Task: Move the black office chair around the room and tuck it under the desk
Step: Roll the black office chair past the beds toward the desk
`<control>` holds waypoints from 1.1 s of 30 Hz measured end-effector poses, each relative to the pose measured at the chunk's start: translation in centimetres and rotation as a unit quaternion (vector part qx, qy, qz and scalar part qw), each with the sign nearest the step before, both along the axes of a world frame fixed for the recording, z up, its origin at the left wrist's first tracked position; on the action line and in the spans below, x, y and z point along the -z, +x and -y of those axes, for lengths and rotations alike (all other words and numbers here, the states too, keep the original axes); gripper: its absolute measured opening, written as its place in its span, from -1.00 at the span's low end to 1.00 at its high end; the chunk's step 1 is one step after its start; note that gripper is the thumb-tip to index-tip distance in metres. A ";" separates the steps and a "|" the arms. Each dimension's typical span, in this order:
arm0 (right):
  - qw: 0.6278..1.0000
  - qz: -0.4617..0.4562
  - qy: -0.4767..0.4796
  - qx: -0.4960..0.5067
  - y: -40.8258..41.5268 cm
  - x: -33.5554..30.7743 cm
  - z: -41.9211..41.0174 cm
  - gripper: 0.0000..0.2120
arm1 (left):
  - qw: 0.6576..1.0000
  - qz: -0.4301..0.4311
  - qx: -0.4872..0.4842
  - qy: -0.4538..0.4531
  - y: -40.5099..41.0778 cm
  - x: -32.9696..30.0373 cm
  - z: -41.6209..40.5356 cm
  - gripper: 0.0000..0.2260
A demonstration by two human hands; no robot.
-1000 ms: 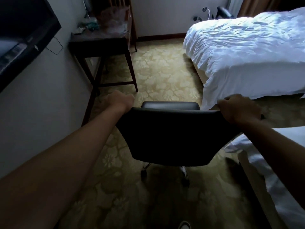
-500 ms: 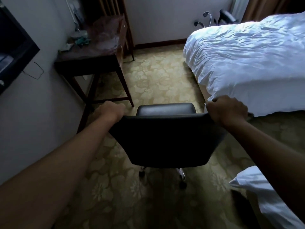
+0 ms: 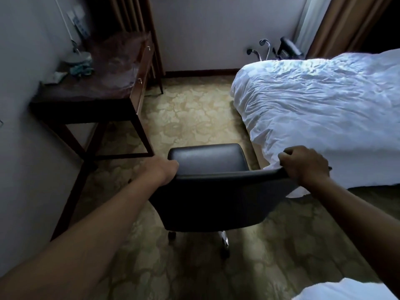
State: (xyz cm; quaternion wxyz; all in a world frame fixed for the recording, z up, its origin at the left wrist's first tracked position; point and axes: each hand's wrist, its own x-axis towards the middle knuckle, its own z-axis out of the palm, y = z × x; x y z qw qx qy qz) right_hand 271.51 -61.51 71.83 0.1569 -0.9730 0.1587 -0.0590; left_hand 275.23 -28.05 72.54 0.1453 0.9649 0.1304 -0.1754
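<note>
The black office chair (image 3: 216,198) stands on the patterned carpet in front of me, its backrest toward me and its seat pointing away. My left hand (image 3: 161,169) grips the left end of the backrest's top edge. My right hand (image 3: 305,165) grips the right end, fingers curled over the rim. The dark wooden desk (image 3: 91,100) stands against the left wall, ahead and to the left of the chair, with open legroom beneath it. The chair's casters show below the backrest.
A bed with a white duvet (image 3: 320,109) fills the right side, close to the chair's right corner. Another white bed corner (image 3: 346,289) lies at the bottom right. Clutter and clear plastic sit on the desk top. Open carpet (image 3: 194,113) runs between desk and bed.
The chair has rolled forward along the aisle with both hands still holding its backrest. The desk and bed now appear nearer, and the wall television has slid out of view.
</note>
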 end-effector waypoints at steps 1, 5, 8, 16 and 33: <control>1.000 0.000 -0.001 -0.001 1.4 -0.1 0.5 -0.69 | 1.000 -0.001 0.005 0.010 1.2 0.1 0.5 -0.50; 1.000 -0.015 0.007 -0.003 7.1 -0.6 2.6 -0.71 | 1.000 0.011 -0.003 0.019 6.1 0.1 2.5 -0.51; 1.000 -0.012 0.008 -0.010 11.3 -0.8 4.6 -0.73 | 0.999 -0.008 0.042 0.013 9.8 0.3 4.2 -0.52; 0.999 0.009 -0.001 -0.050 23.5 -0.8 10.6 -0.72 | 0.998 0.012 0.055 -0.029 18.4 1.5 9.5 -0.68; 0.994 0.052 -0.010 -0.091 37.1 -0.2 9.8 -0.69 | 0.997 -0.068 -0.039 0.027 37.4 -0.3 9.0 -0.61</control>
